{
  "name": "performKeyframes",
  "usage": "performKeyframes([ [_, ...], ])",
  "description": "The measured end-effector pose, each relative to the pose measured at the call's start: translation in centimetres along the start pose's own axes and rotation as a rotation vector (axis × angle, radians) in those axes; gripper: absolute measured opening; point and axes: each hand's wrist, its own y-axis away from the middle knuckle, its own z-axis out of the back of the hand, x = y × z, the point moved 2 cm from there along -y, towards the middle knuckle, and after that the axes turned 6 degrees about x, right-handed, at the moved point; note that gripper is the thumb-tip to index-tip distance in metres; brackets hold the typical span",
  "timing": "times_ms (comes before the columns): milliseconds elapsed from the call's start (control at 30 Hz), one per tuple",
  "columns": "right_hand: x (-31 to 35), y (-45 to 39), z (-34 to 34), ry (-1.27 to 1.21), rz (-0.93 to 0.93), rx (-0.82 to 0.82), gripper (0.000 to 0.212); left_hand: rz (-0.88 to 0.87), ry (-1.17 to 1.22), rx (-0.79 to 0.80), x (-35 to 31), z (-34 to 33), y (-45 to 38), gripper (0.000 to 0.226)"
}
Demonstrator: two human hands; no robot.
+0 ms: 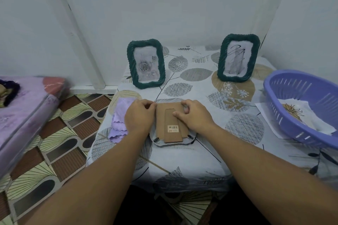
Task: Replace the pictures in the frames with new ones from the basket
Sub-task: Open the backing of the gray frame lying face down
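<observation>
Both hands, left hand and right hand, pinched the face-down frame's backing (clips unturned); forcing it risked tearing.

Two bare forearms, left hand and right hand, without sleeves, rings or watch.

The basket is cut off at the right edge of the frame. The face-down frame hides its own picture. The barcode label text is too small to read.
</observation>
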Motion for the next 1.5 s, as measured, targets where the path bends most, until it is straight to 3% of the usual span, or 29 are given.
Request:
performKeyframes([
  [600, -0.1, -0.2, 0.2, -0.056, -0.015, -0.012, 0.064, -0.027, -0.022, 0.013, 0.1, -0.2, 0.2, 0.025],
  [833, -0.3, -0.5, 0.7, -0.079, -0.009, -0.056, 0.034, -0.092, -0.093, 0.062, 0.6, -0.5, -0.1, 0.032],
  [1100, -0.7, -2.2, 0.8, -0.017, -0.038, -0.038, 0.026, -0.074, -0.055, 0.048, 0.0, -0.2, 0.2, 0.038],
  [1267, -1.1, -2.6, 0.5, 0.015, -0.014, -0.042, 0.026, -0.127, -0.014, 0.101, -0.3, -0.2, 0.6, 0.056],
  [1500, -1.5, -2.7, 0.7, 0.057, 0.038, -0.015, 0.028, -0.172, -0.115, 0.161, -0.3, -0.4, 0.4, 0.062],
])
